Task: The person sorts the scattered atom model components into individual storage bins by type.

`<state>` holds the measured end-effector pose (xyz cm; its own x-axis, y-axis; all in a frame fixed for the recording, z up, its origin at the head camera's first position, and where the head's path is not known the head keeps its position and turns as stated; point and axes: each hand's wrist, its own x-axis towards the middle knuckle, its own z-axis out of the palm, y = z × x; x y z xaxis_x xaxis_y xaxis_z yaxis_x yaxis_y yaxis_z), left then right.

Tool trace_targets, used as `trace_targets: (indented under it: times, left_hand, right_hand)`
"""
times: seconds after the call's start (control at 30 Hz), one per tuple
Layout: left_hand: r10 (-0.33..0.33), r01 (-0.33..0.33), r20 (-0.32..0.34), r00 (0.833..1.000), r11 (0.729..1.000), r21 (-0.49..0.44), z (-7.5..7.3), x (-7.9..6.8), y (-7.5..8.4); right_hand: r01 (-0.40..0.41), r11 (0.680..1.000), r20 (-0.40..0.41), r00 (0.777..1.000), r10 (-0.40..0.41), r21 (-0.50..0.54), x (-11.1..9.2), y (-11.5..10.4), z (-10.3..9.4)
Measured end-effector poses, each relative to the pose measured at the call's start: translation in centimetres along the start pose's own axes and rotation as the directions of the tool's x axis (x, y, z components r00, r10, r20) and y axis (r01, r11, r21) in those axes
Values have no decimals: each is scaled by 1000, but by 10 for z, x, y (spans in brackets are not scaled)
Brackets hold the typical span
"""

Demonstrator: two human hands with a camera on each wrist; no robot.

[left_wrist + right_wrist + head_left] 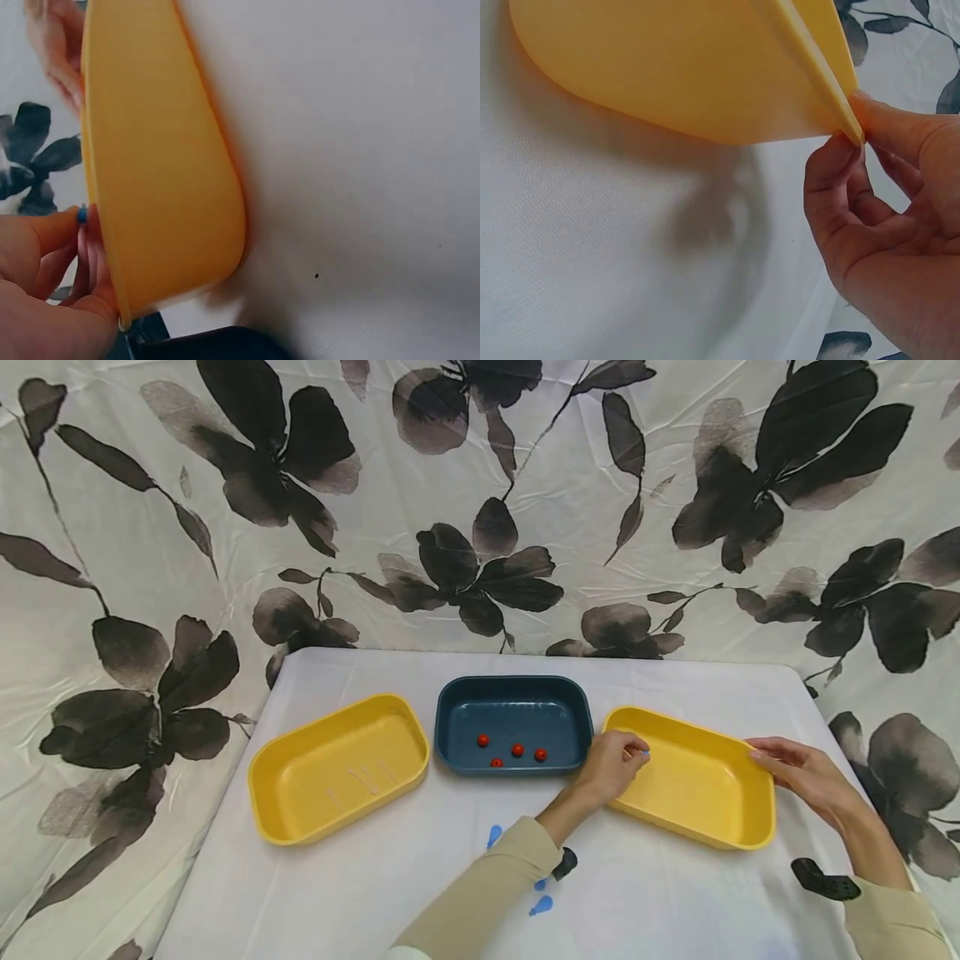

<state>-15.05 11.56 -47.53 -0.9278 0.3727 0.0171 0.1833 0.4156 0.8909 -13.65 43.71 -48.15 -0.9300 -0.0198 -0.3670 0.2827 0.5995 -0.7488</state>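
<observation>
Now pinching a tiny blue bit (646, 751) between the fingers of the left hand (603, 772), over the left end of a long yellow tray with round corners (697, 768). Also gripping the rim at that tray's right end, between thumb and fingers of the right hand (806, 772). Working on a white bench (360, 893), beside a dark blue tray (517, 714) with four little red balls (517, 749) inside, and near blue drop shapes (542, 906).

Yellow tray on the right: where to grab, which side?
On that yellow tray, I'd pinch the rim at the short right end, from the right, where the right hand holds it: the edge is thin and raised, likely easy between thumb and fingers.
</observation>
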Motion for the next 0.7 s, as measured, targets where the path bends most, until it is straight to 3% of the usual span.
trace_targets:
  times: [0.13,0.23,0.5,0.6,0.7]
  left_hand:
    - [5,-12,48,999,987,160,6,3,2]
    - [-6,-18,80,997,957,290,11,3,3]
    - [-42,-51,144,989,808,587,25,5,5]
    - [-71,-48,160,985,769,637,29,7,4]
    - [-97,-27,152,984,753,657,32,8,4]
  right_hand:
    - [-3,1000,2,1000,3,-1,0,0,0]
    - [-6,1000,4,1000,6,4,0,-1,0]
    - [-8,1000,-4,1000,8,21,-1,-3,1]
    - [-11,1000,-6,1000,11,22,-2,-4,1]
    - [-13,1000,-7,1000,13,19,-2,-4,2]
